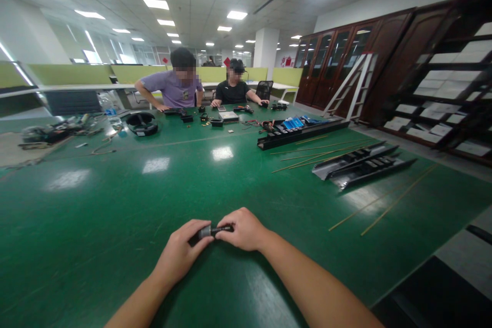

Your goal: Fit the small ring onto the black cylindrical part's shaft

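Low in the middle of the view, a small dark cylindrical part with a grey collar [205,231] and a thinner black ribbed end lies between my hands, just over the green table. My left hand [183,246] is closed around its thicker left end, thumb and fingers on either side of the collar. At the thin black end, my right hand [243,229] pinches it between thumb and fingers. My palms and fingers cover some of the part, and its exact kind cannot be made out.
Black metal channels [365,166] and thin yellowish rods [400,200] lie on the green table [115,215] to the right. A longer channel [300,136] holds blue pieces and wires. A black headset [142,124] sits far left. Two people [172,87] work across the table among small black parts.
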`<state>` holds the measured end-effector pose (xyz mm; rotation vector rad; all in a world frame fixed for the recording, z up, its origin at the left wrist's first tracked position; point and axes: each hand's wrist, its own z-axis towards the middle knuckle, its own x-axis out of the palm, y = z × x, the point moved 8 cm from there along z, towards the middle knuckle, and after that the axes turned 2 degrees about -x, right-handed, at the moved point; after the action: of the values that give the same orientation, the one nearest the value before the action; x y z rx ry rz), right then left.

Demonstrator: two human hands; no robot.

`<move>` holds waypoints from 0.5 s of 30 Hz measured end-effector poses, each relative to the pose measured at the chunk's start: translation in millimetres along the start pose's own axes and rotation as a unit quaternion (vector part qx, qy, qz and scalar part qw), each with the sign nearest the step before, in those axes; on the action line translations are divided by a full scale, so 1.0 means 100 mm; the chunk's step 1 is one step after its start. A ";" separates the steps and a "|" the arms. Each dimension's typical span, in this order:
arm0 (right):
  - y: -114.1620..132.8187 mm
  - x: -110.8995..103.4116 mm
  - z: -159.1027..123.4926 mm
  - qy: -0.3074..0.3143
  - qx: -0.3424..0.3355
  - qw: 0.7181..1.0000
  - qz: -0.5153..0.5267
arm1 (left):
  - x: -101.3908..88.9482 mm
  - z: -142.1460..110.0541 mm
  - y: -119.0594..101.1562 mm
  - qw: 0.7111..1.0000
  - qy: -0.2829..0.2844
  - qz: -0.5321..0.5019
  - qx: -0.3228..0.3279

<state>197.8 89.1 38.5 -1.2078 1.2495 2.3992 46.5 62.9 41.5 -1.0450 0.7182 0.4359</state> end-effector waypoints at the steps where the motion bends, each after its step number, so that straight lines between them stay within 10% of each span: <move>1: 0.00 0.00 0.00 0.000 0.000 1.000 -0.003 | 0.00 0.00 0.00 1.000 -0.002 0.002 0.001; 15: -0.04 -0.03 0.00 -0.012 0.013 1.000 -0.020 | -0.04 -0.02 0.06 0.999 -0.026 0.015 0.011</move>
<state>201.8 92.8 38.5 -1.1823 1.2344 2.3543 38.8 64.2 40.2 -0.9991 0.6917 0.4781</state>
